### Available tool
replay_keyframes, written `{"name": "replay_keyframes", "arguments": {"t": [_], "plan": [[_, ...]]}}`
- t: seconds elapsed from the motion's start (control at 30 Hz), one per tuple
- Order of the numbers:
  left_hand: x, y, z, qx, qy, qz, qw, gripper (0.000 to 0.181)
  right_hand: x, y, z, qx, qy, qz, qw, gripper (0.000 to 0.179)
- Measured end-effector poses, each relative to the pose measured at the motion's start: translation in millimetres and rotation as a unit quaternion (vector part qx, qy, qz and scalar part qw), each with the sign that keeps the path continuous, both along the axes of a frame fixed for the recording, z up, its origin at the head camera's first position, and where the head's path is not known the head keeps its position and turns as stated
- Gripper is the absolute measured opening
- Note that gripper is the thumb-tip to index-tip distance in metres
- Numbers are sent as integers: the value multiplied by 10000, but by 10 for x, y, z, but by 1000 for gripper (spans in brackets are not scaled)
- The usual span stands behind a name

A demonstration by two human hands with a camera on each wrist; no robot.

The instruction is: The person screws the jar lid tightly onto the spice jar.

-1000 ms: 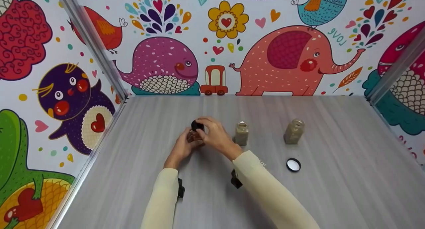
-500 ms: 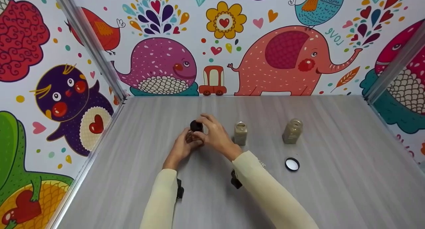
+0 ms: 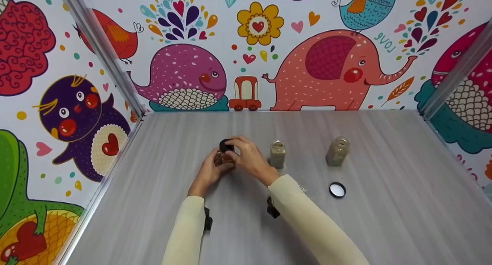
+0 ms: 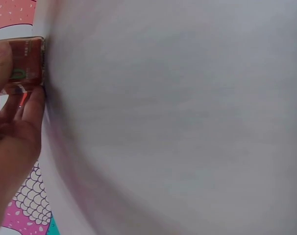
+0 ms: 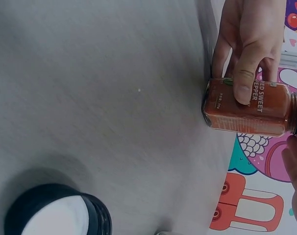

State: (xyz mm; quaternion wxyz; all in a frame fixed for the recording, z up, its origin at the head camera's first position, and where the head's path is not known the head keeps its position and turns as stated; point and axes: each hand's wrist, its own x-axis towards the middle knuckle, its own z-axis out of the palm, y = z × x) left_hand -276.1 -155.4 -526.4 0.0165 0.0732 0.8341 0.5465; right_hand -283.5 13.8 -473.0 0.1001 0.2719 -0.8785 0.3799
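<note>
My left hand (image 3: 208, 173) grips a square glass spice jar (image 5: 268, 115) of red powder, its label reading "red sweet pepper". Thumb and fingers lie on opposite sides of the jar, near its base. On the jar's mouth sits a black lid (image 3: 225, 145), which my right hand (image 3: 250, 157) pinches between thumb and fingers. In the head view the two hands hide most of the jar. Only part of it shows in the left wrist view, at the left edge.
Right of the hands stand two lidless glass jars of greyish-brown powder, a nearer jar (image 3: 278, 155) and a farther jar (image 3: 337, 153). A black lid (image 3: 337, 189) with a white inside lies face up on the grey table (image 3: 384, 219). Printed walls (image 3: 184, 69) border the table.
My right fingers have shifted around the black lid, lifting slightly and settling back on it. My left hand stays on the jar. The head view has drifted a little.
</note>
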Motion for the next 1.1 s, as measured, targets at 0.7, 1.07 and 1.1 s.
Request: {"name": "replay_keyframes", "arguments": {"t": [0.7,1.07,1.1], "plan": [[4,5,-3,39,-123,31,9999,51,6,-6,-7,-110,-101,10,9999,32],[15,-1,-4,-42,-78,63,9999,51,-18,2,38,-42,-107,59,9999,39],[17,-3,-3,-49,-74,57,9999,52,-22,-1,36,-23,-131,102,9999,37]]}}
